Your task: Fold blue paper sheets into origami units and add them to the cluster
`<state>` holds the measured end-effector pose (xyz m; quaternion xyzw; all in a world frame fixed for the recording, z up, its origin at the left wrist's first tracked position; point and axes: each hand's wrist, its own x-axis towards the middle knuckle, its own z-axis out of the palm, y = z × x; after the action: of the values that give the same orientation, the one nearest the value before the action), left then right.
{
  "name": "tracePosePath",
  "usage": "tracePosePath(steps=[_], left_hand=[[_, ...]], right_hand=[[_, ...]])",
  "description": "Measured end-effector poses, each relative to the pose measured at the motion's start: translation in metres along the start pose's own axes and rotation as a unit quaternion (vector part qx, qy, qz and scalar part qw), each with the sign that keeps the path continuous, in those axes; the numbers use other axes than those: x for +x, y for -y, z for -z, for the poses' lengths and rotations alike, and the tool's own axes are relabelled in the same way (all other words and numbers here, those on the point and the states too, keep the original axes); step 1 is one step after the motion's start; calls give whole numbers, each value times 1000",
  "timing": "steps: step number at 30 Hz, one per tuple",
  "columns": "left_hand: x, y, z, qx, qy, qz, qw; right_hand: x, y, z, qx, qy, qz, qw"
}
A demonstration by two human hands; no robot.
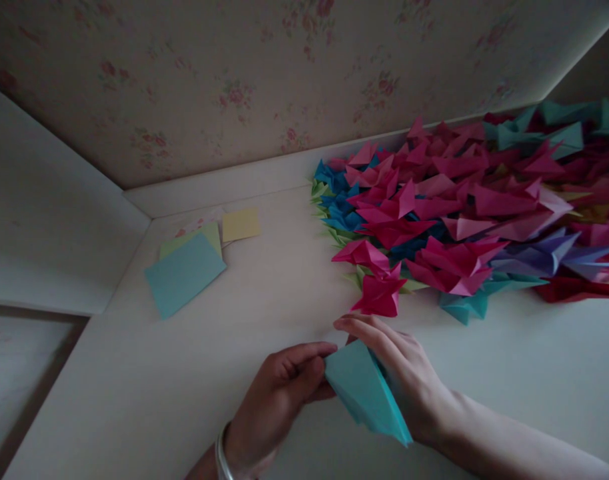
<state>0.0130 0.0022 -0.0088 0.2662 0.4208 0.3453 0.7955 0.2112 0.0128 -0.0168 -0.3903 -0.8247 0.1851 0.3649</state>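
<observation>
A folded teal paper piece [367,393] is held between both hands just above the white table [244,313]. My left hand [279,393], with a silver bangle at the wrist, pinches its left edge with thumb and fingers closed. My right hand [399,370] grips its right side, fingers curled over the top. Just beyond the fingertips lies a pink folded paper figure [381,297] at the near edge of a big pile of folded paper figures [464,207].
The pile of pink, blue, teal, purple and green figures covers the table's far right. A stack of flat paper sheets, light blue on top [184,273], and a yellow sheet [240,225] lie at the far left. A floral-papered wall [264,80] rises behind.
</observation>
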Motion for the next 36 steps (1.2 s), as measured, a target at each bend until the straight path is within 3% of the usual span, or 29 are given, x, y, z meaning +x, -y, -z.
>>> tracePosePath(steps=[6, 10, 14, 18, 22, 24, 26, 31, 36], left_hand=[[1, -2, 6, 73, -58, -48, 995], [1, -5, 12, 212, -156, -117, 957], [1, -3, 10, 264, -228, -147, 926], [1, 1, 6, 330, -233, -153, 902], [0, 4, 5, 391, -232, -200, 868], [-2, 4, 4, 413, -238, -223, 851], [-3, 3, 3, 411, -231, -215, 855], [-1, -2, 1, 340, -179, -141, 912], [-2, 5, -1, 380, -182, -112, 900]], right_hand=[[5, 0, 1, 125, 20, -14, 992], [11, -2, 4, 199, 9, -77, 977], [13, 0, 7, 233, 26, -121, 965], [13, 9, 6, 281, 62, -156, 945], [12, 13, -3, 322, 112, -285, 896], [12, 12, -7, 303, 126, -320, 889], [12, 11, -9, 280, 117, -319, 898], [14, 9, -5, 277, 61, -294, 913], [13, 7, -5, 253, 33, -282, 925]])
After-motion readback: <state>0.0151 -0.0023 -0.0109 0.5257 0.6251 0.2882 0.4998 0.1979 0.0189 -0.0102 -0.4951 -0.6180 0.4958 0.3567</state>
